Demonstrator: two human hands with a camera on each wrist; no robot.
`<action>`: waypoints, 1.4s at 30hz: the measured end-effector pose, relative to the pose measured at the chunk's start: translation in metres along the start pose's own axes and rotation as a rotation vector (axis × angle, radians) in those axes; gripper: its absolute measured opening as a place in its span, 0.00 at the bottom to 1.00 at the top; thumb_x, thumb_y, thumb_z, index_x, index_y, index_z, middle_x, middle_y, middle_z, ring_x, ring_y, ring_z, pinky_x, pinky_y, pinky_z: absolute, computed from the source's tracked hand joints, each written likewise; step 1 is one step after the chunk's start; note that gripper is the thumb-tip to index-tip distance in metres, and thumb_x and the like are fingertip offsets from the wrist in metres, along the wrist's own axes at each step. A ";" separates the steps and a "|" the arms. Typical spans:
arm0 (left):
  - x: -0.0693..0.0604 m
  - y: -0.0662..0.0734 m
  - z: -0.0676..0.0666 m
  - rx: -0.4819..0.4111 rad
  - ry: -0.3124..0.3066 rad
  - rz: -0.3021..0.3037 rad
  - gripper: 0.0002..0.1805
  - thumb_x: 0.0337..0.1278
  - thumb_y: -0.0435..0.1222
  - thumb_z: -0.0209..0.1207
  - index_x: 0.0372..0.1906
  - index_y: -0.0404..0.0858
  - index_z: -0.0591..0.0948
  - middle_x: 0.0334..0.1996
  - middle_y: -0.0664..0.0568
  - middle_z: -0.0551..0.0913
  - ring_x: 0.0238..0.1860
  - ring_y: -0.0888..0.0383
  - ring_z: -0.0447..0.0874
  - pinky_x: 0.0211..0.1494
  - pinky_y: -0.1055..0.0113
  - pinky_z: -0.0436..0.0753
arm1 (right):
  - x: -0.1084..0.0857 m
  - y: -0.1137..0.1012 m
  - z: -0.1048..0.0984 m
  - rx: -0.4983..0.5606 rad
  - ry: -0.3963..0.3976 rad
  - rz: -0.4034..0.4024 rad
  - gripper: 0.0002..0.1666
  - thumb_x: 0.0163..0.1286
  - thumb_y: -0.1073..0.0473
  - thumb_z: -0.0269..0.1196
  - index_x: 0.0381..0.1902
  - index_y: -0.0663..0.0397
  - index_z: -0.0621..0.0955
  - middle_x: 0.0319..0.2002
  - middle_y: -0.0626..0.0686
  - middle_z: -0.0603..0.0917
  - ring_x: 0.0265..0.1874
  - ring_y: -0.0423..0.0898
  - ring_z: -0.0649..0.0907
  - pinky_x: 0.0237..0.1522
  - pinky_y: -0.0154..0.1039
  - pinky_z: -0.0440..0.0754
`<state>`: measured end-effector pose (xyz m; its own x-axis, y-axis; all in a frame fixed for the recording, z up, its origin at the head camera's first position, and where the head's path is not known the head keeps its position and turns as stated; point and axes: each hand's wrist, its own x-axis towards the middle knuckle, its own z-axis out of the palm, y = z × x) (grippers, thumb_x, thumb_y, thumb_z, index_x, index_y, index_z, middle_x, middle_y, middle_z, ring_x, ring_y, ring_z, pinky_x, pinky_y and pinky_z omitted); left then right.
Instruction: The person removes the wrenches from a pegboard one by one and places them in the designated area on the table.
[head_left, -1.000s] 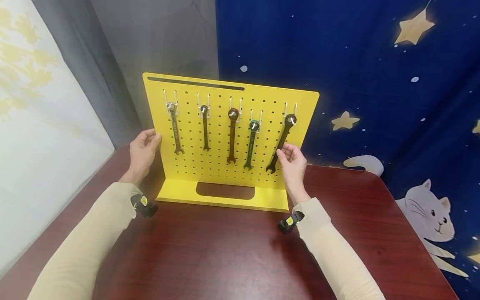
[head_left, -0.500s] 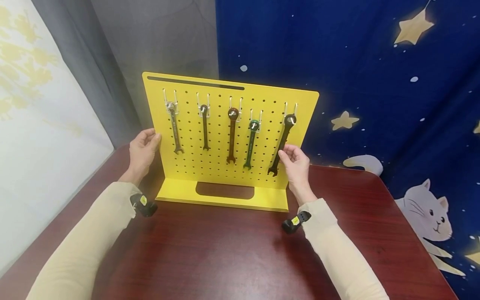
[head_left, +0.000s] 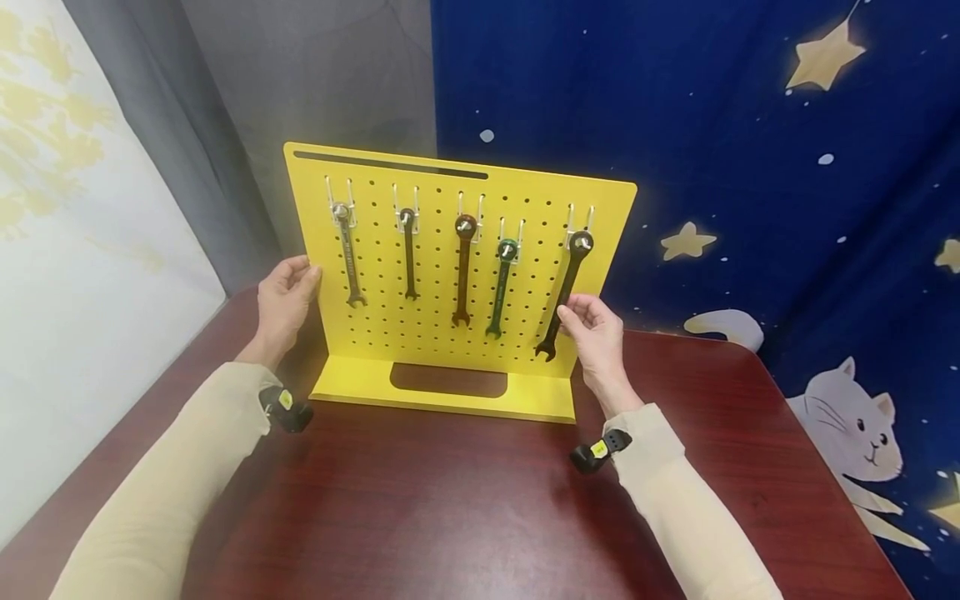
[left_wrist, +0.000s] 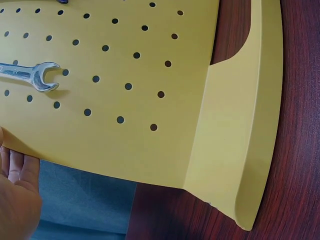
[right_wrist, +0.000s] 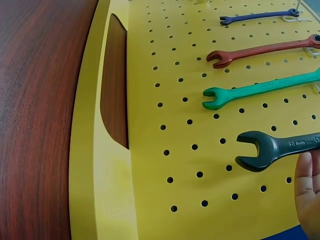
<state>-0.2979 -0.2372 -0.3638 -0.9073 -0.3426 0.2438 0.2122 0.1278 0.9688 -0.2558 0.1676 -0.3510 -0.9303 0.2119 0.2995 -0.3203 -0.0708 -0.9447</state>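
Note:
A yellow pegboard (head_left: 438,333) stands on the table, with several ratchet wrenches hanging from white hooks. My left hand (head_left: 283,298) grips its left edge between thumb and fingers. At the far right, a black wrench (head_left: 567,287) marked 14 mm (right_wrist: 270,150) is pinched by my right hand (head_left: 597,337) along its lower shaft. Its ring end is still at the hook tip, and the open end tilts out from the board. To its left hang a green wrench (head_left: 500,292), a red-brown wrench (head_left: 464,279), a dark blue wrench (right_wrist: 257,17) and a silver wrench (head_left: 349,262).
The board's foot lies on a dark red wooden table (head_left: 420,500) and has a long cut-out. Behind hang a grey curtain (head_left: 322,75) and a blue curtain (head_left: 570,92) with stars and a cat. A white surface (head_left: 90,333) borders the left.
My right hand has shifted slightly right and down with the black wrench, whose lower end swung right and whose ring end moved a little lower. My left hand stays at the board's edge.

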 end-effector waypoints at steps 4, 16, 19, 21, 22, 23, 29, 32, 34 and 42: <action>0.002 -0.002 0.000 0.004 0.002 0.008 0.11 0.61 0.42 0.58 0.47 0.44 0.77 0.35 0.68 0.79 0.38 0.71 0.78 0.45 0.81 0.78 | -0.002 -0.001 -0.001 0.013 -0.004 0.010 0.09 0.60 0.73 0.63 0.34 0.55 0.79 0.28 0.46 0.83 0.27 0.37 0.80 0.31 0.29 0.82; 0.000 0.000 0.000 0.041 -0.001 0.003 0.13 0.62 0.43 0.58 0.48 0.44 0.76 0.35 0.69 0.78 0.39 0.71 0.78 0.47 0.81 0.77 | -0.012 -0.011 -0.005 0.044 -0.053 -0.003 0.14 0.60 0.75 0.62 0.31 0.48 0.79 0.27 0.43 0.83 0.26 0.37 0.80 0.30 0.29 0.82; 0.000 -0.001 0.000 0.012 -0.003 0.000 0.11 0.62 0.42 0.58 0.47 0.45 0.76 0.35 0.68 0.79 0.38 0.71 0.78 0.45 0.81 0.77 | -0.015 -0.014 -0.006 0.057 -0.057 -0.008 0.13 0.59 0.74 0.64 0.31 0.49 0.80 0.27 0.46 0.83 0.26 0.37 0.80 0.29 0.30 0.82; 0.001 -0.002 -0.001 0.011 -0.002 0.001 0.11 0.62 0.41 0.58 0.47 0.45 0.77 0.35 0.68 0.79 0.38 0.71 0.78 0.45 0.82 0.77 | -0.017 -0.015 -0.008 0.060 -0.063 -0.011 0.12 0.58 0.72 0.65 0.31 0.48 0.80 0.28 0.47 0.83 0.26 0.37 0.80 0.30 0.30 0.83; 0.001 -0.002 -0.001 0.009 -0.001 0.001 0.11 0.61 0.41 0.58 0.47 0.45 0.77 0.35 0.68 0.79 0.38 0.71 0.78 0.45 0.82 0.77 | -0.018 -0.016 -0.008 0.060 -0.066 -0.012 0.12 0.58 0.72 0.66 0.31 0.48 0.80 0.28 0.47 0.82 0.26 0.37 0.80 0.30 0.30 0.83; 0.001 -0.002 -0.001 0.012 0.001 0.001 0.11 0.61 0.41 0.58 0.47 0.45 0.77 0.35 0.68 0.79 0.38 0.71 0.78 0.45 0.82 0.77 | -0.019 -0.017 -0.009 0.061 -0.069 -0.013 0.11 0.57 0.71 0.66 0.31 0.48 0.80 0.28 0.48 0.82 0.26 0.37 0.80 0.30 0.31 0.83; 0.001 -0.002 0.000 0.038 0.019 0.011 0.11 0.61 0.42 0.59 0.47 0.45 0.77 0.34 0.69 0.78 0.38 0.72 0.77 0.44 0.82 0.77 | -0.022 -0.021 -0.015 0.041 -0.076 -0.016 0.14 0.58 0.74 0.64 0.30 0.46 0.80 0.27 0.44 0.82 0.26 0.37 0.80 0.30 0.31 0.83; 0.001 -0.001 0.000 0.037 0.019 0.017 0.10 0.62 0.41 0.58 0.46 0.45 0.77 0.34 0.70 0.78 0.38 0.72 0.77 0.44 0.82 0.76 | -0.023 -0.022 -0.020 0.043 -0.065 -0.014 0.16 0.58 0.75 0.63 0.30 0.46 0.81 0.27 0.43 0.82 0.27 0.37 0.80 0.31 0.31 0.84; 0.000 -0.001 0.000 0.036 0.020 0.019 0.10 0.62 0.41 0.58 0.46 0.45 0.77 0.34 0.70 0.78 0.37 0.72 0.78 0.44 0.82 0.76 | -0.024 -0.022 -0.025 0.051 -0.055 -0.011 0.16 0.58 0.75 0.64 0.30 0.45 0.81 0.27 0.43 0.83 0.27 0.37 0.81 0.31 0.32 0.84; 0.000 0.002 0.000 -0.003 0.001 0.021 0.10 0.61 0.41 0.59 0.46 0.45 0.77 0.35 0.69 0.79 0.38 0.71 0.78 0.43 0.83 0.77 | -0.022 -0.017 -0.050 0.044 0.006 0.015 0.12 0.59 0.72 0.65 0.32 0.48 0.80 0.27 0.45 0.83 0.25 0.37 0.81 0.30 0.30 0.84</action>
<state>-0.2975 -0.2370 -0.3623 -0.9022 -0.3406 0.2645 0.2326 0.1323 0.9635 -0.2204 0.2132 -0.3483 -0.9339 0.2164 0.2845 -0.3140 -0.1165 -0.9422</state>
